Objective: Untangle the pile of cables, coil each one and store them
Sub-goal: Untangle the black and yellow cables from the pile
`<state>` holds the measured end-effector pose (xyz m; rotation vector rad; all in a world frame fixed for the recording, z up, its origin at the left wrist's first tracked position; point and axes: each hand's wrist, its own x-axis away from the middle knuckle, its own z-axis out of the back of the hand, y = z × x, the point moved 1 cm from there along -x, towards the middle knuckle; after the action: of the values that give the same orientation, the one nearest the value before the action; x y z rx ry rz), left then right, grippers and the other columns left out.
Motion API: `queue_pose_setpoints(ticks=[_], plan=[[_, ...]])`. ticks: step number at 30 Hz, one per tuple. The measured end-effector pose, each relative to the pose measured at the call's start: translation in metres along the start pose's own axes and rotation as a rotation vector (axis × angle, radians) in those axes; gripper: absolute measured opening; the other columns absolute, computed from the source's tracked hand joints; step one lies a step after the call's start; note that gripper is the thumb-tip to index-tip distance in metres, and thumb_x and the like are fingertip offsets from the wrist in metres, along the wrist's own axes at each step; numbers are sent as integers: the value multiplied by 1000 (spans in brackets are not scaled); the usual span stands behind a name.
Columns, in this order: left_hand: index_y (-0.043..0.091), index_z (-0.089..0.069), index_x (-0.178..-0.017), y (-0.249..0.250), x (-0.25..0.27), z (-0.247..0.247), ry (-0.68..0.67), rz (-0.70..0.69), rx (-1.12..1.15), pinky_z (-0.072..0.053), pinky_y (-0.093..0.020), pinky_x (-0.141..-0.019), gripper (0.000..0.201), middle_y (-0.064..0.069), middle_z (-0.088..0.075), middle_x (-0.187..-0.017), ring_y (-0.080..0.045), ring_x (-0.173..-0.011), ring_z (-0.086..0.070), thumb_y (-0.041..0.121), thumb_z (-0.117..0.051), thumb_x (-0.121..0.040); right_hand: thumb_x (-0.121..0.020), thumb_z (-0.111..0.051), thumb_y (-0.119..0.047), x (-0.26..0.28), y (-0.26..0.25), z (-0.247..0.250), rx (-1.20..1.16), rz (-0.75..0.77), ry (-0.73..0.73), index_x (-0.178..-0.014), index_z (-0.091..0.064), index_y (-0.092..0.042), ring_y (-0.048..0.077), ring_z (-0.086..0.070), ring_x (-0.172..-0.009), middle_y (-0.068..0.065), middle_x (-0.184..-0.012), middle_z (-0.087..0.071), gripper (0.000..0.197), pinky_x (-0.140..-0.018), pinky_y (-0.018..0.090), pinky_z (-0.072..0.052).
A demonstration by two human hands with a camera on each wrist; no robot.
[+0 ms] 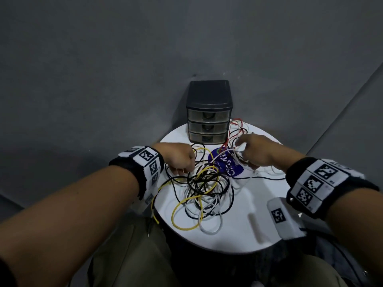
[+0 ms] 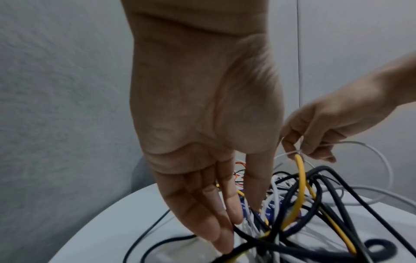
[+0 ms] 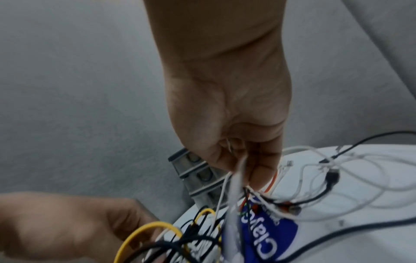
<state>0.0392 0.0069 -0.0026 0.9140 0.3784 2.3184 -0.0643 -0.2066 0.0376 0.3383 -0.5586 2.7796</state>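
A tangle of black, yellow and white cables (image 1: 199,187) lies in the middle of the round white table (image 1: 234,230). My left hand (image 1: 184,164) is at the pile's back left. In the left wrist view the left hand (image 2: 234,217) points down with straight fingers, which touch a black cable (image 2: 247,238). My right hand (image 1: 244,154) hovers over a blue sticker (image 1: 228,164) and pinches a thin white cable (image 3: 236,188) lifted off the pile. Red and white cables (image 1: 236,129) lie further back on the right.
A small dark unit with three drawers (image 1: 208,112), all closed, stands at the table's back edge against a grey wall. A white device with a black-and-white marker (image 1: 284,218) lies at the front right edge, a small white stick (image 1: 256,226) beside it. My knees are under the table.
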Motion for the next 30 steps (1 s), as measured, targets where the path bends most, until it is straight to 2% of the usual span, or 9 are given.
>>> queue_pose_setpoints(ticks=[2,5,7,10,16,19,22,26,30], plan=[[8,-70,-107,0,-1,-6,-28,-4,-28,-57,-26,-64,15,-6,-70,-100,-14,-77,-68,15,-63,-96,-90,-48,0,-8,-8,-8,38,24,-29,-130,-60,-14,25,-55,-92,8,-97,-59,44,-67,23,-45],[17,-64,-121,0,-3,-9,-22,-26,-101,-46,-22,-59,30,9,-57,-92,-9,-73,-55,16,-66,-92,-97,-53,-14,-22,-14,-17,40,84,34,-122,-68,-16,29,-59,-112,10,-119,-67,29,-84,28,-45],[22,-62,-126,-2,-5,-10,-34,-40,-122,-41,-23,-60,38,15,-48,-88,-9,-77,-50,17,-68,-90,-99,-55,-21,-32,-15,-24,48,128,47,-112,-73,-16,28,-61,-109,9,-118,-69,23,-89,33,-48],[19,-65,-126,-6,-13,-11,-40,-60,-122,-38,-20,-63,34,12,-52,-94,-12,-86,-49,18,-67,-93,-98,-55,-19,-41,-15,-35,132,159,-25,-100,-74,-13,29,-63,-101,9,-107,-71,20,-88,37,-51],[14,-70,-111,-12,-25,-16,10,-155,-93,-38,-19,-63,17,16,-52,-84,-11,-84,-50,15,-70,-94,-96,-60,-17,-52,-21,-59,214,221,-62,-71,-62,-27,25,-62,-90,1,-90,-67,27,-74,29,-41],[16,-69,-103,-15,-28,-17,20,-169,-91,-38,-21,-62,10,15,-53,-80,-11,-80,-50,15,-71,-93,-96,-60,-13,-52,-24,-60,184,245,-86,-83,-70,-25,21,-61,-92,-1,-93,-68,20,-77,26,-42],[13,-72,-114,-16,-29,-16,18,-184,-92,-37,-17,-61,20,16,-53,-81,-7,-76,-49,16,-71,-93,-95,-58,-8,-54,-21,-48,131,204,-40,-95,-77,-18,22,-63,-92,2,-97,-71,22,-80,29,-48],[12,-71,-117,-15,-27,-13,35,-185,-64,-36,-16,-60,25,17,-51,-80,-2,-69,-47,14,-72,-93,-95,-59,-6,-57,-18,-38,73,168,54,-89,-77,-17,24,-65,-90,5,-92,-72,22,-76,30,-48],[17,-69,-113,-11,-24,-11,39,-162,-84,-36,-15,-58,22,15,-53,-82,-4,-70,-48,14,-73,-92,-92,-63,-8,-53,-33,-54,150,303,-58,-76,-69,-27,20,-63,-84,-5,-75,-62,26,-73,23,-38]])
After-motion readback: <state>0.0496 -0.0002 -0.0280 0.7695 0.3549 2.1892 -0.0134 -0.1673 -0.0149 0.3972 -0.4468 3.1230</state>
